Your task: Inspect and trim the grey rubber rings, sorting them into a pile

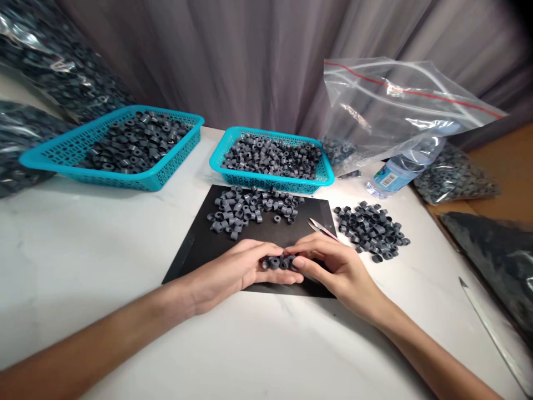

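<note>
Over the black mat (189, 250), my left hand (245, 264) is curled around several small dark grey plastic rings (273, 263) that look like short hollow caps. My right hand (331, 261) meets it from the right, thumb and fingers closed on the rings at that end of the row. Some fingertips are hidden behind the rings. Just beyond my hands, a loose pile of the same rings (244, 208) lies on the mat's far part. Small pink-handled snips (322, 229) rest at the mat's right edge, close to my right fingers.
Two blue baskets (162, 180) (266, 182) of grey parts stand at the back. Right of the mat lies another ring pile (370, 230). Behind it are a water bottle (406, 164) and a clear zip bag (375, 122). Filled plastic bags (62, 66) crowd the left.
</note>
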Tool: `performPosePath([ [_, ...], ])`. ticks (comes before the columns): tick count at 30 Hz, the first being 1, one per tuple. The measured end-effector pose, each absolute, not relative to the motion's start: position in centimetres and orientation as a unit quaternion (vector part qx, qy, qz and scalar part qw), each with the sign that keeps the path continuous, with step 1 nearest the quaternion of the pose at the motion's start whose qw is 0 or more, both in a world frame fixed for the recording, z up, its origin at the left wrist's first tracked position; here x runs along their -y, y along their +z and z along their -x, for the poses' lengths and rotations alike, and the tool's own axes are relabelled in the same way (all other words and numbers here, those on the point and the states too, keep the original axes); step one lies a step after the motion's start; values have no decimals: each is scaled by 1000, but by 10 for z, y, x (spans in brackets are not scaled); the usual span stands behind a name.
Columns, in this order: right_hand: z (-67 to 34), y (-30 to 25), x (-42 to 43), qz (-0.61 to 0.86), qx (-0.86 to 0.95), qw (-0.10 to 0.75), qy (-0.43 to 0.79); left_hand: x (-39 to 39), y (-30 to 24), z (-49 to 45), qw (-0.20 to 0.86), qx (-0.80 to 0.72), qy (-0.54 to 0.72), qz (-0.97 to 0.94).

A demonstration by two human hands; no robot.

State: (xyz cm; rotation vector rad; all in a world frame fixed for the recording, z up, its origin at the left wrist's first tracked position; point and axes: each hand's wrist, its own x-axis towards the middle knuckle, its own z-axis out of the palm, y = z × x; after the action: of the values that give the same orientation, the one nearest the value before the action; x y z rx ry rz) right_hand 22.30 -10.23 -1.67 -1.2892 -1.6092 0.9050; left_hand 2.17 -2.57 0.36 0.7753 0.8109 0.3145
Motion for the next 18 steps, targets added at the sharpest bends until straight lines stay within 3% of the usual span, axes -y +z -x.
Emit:
performPosePath([
  [18, -227, -11, 105, 501, 660, 419, 372, 25, 3, -20, 843, -372, 139, -363],
])
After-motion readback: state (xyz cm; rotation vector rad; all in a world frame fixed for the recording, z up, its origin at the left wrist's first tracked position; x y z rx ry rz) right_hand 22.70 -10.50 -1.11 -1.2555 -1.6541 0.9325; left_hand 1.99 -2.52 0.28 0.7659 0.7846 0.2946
